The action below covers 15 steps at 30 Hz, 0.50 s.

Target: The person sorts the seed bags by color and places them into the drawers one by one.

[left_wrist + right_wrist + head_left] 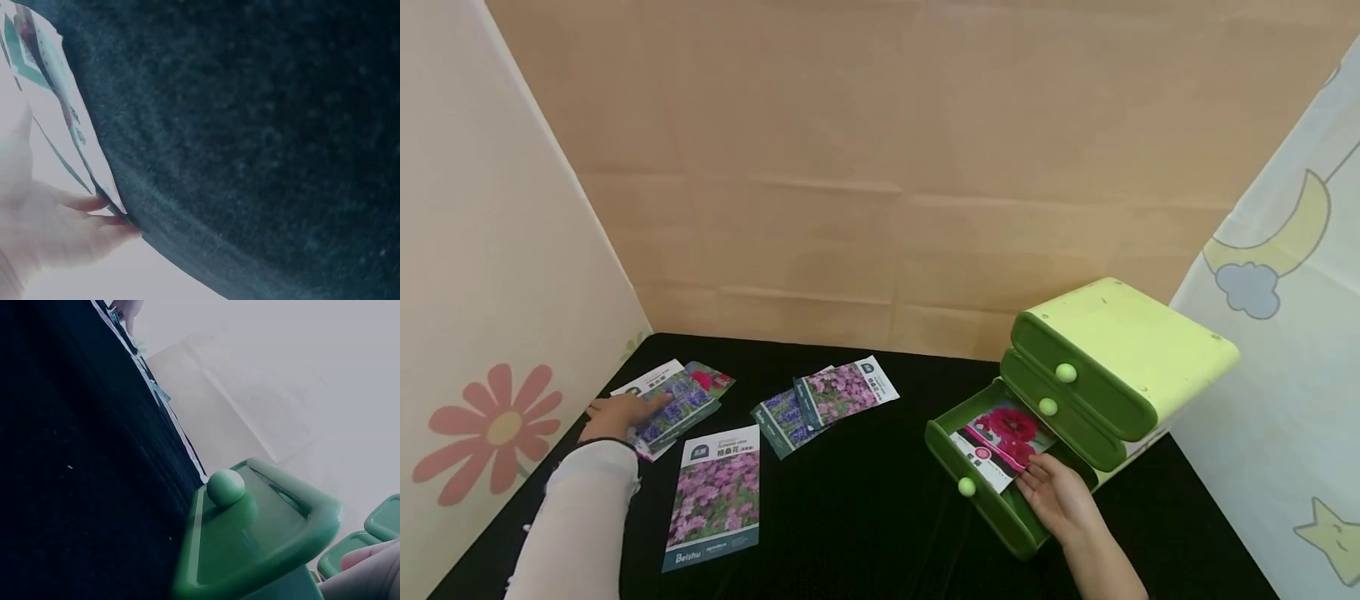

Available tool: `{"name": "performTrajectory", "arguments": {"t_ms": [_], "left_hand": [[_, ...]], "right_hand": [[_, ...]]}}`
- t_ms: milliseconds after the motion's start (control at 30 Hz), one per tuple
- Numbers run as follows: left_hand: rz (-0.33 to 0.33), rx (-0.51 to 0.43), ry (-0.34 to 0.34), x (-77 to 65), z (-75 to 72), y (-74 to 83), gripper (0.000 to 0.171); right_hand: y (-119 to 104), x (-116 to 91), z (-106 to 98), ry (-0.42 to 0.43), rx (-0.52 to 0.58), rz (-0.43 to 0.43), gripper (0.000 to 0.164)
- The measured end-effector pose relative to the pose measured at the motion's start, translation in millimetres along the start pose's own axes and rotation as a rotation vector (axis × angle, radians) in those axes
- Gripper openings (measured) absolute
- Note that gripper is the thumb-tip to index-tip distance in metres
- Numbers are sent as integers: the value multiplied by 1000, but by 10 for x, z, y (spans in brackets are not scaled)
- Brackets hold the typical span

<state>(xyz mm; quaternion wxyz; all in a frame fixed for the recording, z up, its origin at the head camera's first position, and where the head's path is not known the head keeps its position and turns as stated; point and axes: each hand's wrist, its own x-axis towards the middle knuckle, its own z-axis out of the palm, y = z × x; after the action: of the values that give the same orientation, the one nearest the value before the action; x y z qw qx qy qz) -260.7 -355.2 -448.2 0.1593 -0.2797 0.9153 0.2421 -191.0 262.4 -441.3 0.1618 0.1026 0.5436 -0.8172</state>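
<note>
At the left, my left hand [613,415] lies over a fanned pile of seed packets. Its thumb stretches across the top packet, a purple-flowered one [679,406], and the fingers bend at the pile's left edge. The left wrist view shows those fingertips [119,228] right at the packets' [81,125] corner. On the right, my right hand [1060,496] reaches into the pulled-out bottom drawer [1026,533] of a green drawer box [1135,350]. Its loosely straight fingers touch the edge of a red-flowered seed packet [1011,433] lying in that drawer.
A larger pink-flowered packet [715,500] lies in front of the left pile. Two overlapping packets, the upper one pink-flowered [846,392], lie mid-table. The box's middle drawer [1067,412] sticks out slightly; a round knob [967,487] is on the bottom one. Fabric walls surround the black tabletop [850,517].
</note>
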Motion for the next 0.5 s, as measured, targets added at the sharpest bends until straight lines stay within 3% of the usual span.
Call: {"name": "performTrajectory", "arguments": {"t_ms": [100,267,367,500], "left_hand": [[76,74,-33,11,-43,15,101],[300,210,-34,94,-62,0,102],[388,232,-38,128,-60,0,105],[458,192,-56,119,-57,7,100]], "right_hand": [[-13,-17,22,5,24,0,65],[-31,-49,51,21,54,5,68],[-50,-70,66,28,62,-4,68],[-68,-100,82,41,53,-11,68]]}}
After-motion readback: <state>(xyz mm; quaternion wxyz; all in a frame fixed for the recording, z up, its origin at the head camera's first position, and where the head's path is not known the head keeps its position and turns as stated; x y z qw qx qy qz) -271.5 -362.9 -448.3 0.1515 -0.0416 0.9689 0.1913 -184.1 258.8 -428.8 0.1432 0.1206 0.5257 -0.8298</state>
